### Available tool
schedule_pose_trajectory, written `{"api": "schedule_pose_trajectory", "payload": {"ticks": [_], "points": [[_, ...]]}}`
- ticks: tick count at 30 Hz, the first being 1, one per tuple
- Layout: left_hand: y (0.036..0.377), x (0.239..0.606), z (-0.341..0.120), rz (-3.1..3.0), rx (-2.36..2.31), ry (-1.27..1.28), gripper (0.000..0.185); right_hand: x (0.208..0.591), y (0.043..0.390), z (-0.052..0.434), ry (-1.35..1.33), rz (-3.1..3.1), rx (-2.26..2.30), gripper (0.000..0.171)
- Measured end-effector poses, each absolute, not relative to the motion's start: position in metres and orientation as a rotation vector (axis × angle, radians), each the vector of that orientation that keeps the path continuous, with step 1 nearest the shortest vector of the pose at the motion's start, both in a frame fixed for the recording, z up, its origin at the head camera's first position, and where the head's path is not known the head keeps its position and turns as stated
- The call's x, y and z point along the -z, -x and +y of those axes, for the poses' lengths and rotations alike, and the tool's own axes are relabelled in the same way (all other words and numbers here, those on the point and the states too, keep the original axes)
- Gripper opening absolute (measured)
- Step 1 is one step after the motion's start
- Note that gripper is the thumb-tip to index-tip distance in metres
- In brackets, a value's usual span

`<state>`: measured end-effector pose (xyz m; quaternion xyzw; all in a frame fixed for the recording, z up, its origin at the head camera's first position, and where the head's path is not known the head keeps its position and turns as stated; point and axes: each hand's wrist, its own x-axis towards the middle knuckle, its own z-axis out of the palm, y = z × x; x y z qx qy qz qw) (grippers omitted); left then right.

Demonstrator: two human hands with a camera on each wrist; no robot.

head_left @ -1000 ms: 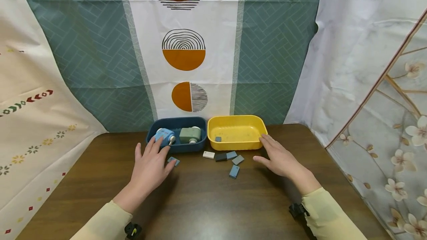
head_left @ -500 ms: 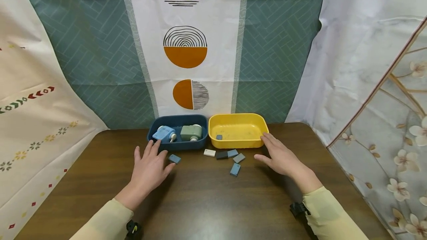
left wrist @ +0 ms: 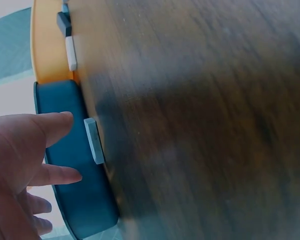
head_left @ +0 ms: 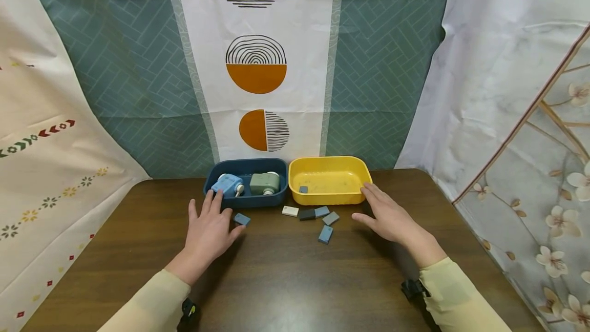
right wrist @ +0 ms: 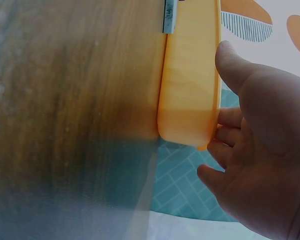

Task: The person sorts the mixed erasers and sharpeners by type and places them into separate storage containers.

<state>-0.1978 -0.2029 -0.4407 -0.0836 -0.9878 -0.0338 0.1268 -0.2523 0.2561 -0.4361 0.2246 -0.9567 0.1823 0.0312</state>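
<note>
In the head view my left hand (head_left: 207,232) hovers with spread fingers at the front left of a dark blue tray (head_left: 260,201). A small flat blue block (head_left: 241,219) lies just right of its index finger, apart from it in the left wrist view. The tray holds a light blue bottle-like container (head_left: 227,184) and a green one (head_left: 265,183), both with white caps. My right hand (head_left: 389,214) is spread at the right end of a yellow tray (head_left: 328,199), holding nothing; whether its fingertips touch the rim, I cannot tell.
Before the yellow tray lie a white block (head_left: 290,211), a black block (head_left: 307,214), a blue-grey block (head_left: 321,212), a grey block (head_left: 331,218) and a blue block (head_left: 325,234). One small block (head_left: 303,189) sits inside it. A patterned cloth (head_left: 253,81) hangs behind.
The head view has tilted slightly. My left hand has shifted a little to the right, its fingers still spread. The right hand, blocks and trays have stayed in place.
</note>
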Motion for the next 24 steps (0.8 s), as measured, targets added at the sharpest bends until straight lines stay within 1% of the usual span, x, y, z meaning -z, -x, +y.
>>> {"api": "schedule_pose_trajectory", "payload": {"ticks": [11, 19, 24], "points": [[0.2041, 0.4453, -0.2005, -2.874, 0.022, 0.252, 0.060, 0.4367, 0.2522, 0.2564, -0.688, -2.952, -0.564, 0.089], [0.2015, 0.4449, -0.1960, -2.890, -0.026, 0.239, 0.053, 0.4379, 0.2501, 0.2562, -0.693, -2.934, -0.559, 0.088], [0.2026, 0.4450, -0.1970, -2.878, -0.029, 0.240, 0.053, 0.4380, 0.2523, 0.2550, -0.693, -2.927, -0.544, 0.087]]}}
